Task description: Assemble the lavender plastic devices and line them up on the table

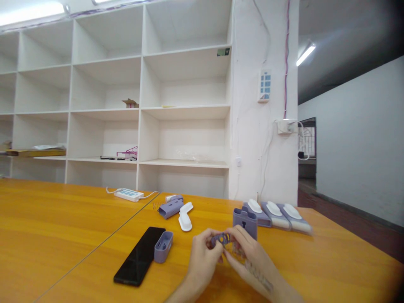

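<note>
Between the fingertips of both hands is a small purple plastic part with round openings (pixel 222 239). My left hand (pixel 202 257) pinches its left side, and my right hand (pixel 249 254) grips its right side. Something small and shiny shows under my right fingers, too unclear to name. Just behind the right hand an open purple housing (pixel 245 219) stands upright, partly covered by the fingers. To the left of my hands, a hollow purple cap (pixel 163 247) rests against a black smartphone (pixel 139 257).
Farther back lie another purple housing (pixel 170 209), white oval pieces (pixel 185 221) and thin coils (pixel 156 205). Purple-and-white units (pixel 276 219) line the back right. A white power strip (pixel 128 194) is at the rear, before white shelves (pixel 186 108). A seam crosses the wooden table (pixel 63 235).
</note>
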A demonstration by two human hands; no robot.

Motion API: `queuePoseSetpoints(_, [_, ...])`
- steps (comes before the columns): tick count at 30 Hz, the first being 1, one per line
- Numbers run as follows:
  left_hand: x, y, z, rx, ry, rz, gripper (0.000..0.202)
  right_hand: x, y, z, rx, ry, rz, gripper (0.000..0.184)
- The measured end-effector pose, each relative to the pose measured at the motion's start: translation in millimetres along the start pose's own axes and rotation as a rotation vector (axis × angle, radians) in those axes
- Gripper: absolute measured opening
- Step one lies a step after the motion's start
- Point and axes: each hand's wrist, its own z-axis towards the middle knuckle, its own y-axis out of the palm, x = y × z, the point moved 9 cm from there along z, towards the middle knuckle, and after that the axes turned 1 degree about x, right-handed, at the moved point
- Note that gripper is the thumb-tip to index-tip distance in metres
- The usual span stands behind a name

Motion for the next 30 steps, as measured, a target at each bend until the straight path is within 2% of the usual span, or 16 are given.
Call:
queuePoseSetpoints(2, [-5, 2.3, 1, -0.014, -0.027, -0.013, 0.021, -8, 1, 0, -0.063, -0.121, -0.089, 0.036])
queuePoseSetpoints(5, [-14, 6.3, 3, -0.04, -0.088, -0.035, 0.019, -8, 4, 0, -0.102, -0.188, -0.102, 0.038])
queuePoseSetpoints(8, [-19, 11.0, 3, -0.095, -0.133, -0.076, 0.023, 0, 7, -1, -0.104, -0.156, -0.026, 0.035])
queuePoseSetpoints(15, [-10, 18.4, 1, -0.227, -0.122, -0.242, 0.038, 2, 2, -1, -0.044, -0.131, 0.055, 0.024])
queuePoseSetpoints(21, [-9, 18.7, 0, -0.231, -0.132, -0.247, 0.036, -4, 2, 0, -0.085, -0.06, 0.052, 0.02])
queuePoseSetpoints(30, [-12, 17.1, 1, -0.206, -0.099, -0.181, 0.035, 1, 7, 0, -0.077, -0.022, 0.045, 0.027])
